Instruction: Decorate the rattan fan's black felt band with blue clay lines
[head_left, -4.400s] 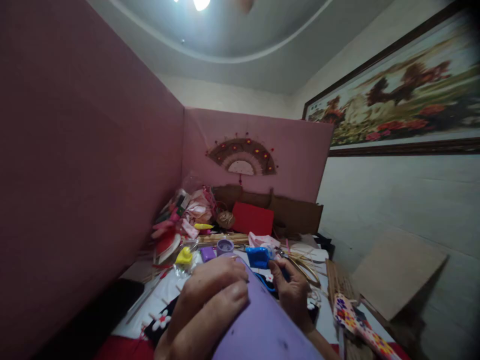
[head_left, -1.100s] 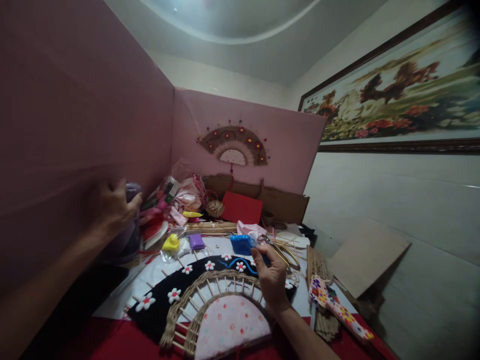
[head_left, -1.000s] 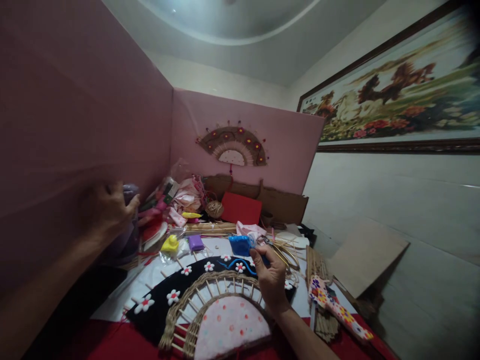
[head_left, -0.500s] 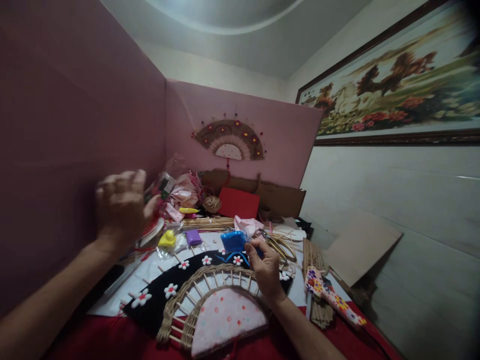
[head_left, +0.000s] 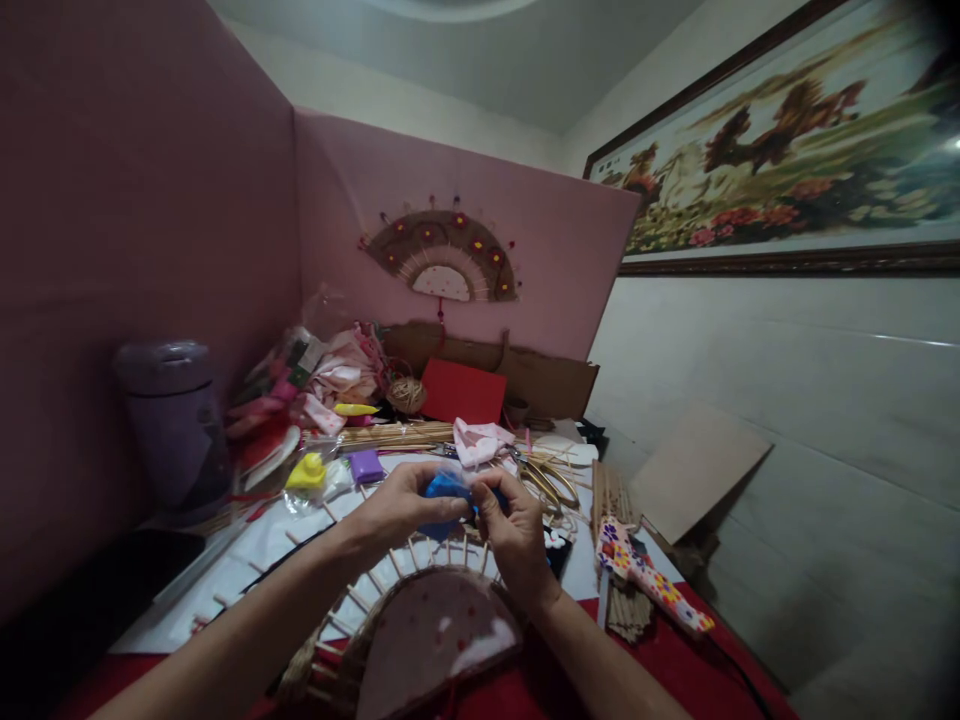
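While the left hand (head_left: 405, 505) grips the left side of a blue packet (head_left: 445, 486), the right hand (head_left: 516, 530) pinches its other end between thumb and fingers. The packet (shiny, and partly hidden by the fingers) is held over the far part of a half-round fan (head_left: 435, 640). Gold-handled scissors (head_left: 541, 487) lie near the right hand, and a purple packet (head_left: 366, 466) lies beyond the left hand.

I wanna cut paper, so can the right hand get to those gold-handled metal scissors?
Probably yes: the scissors lie close by, handles showing, with nothing seen blocking the right hand, though it's busy pinching the shiny blue plastic packet.
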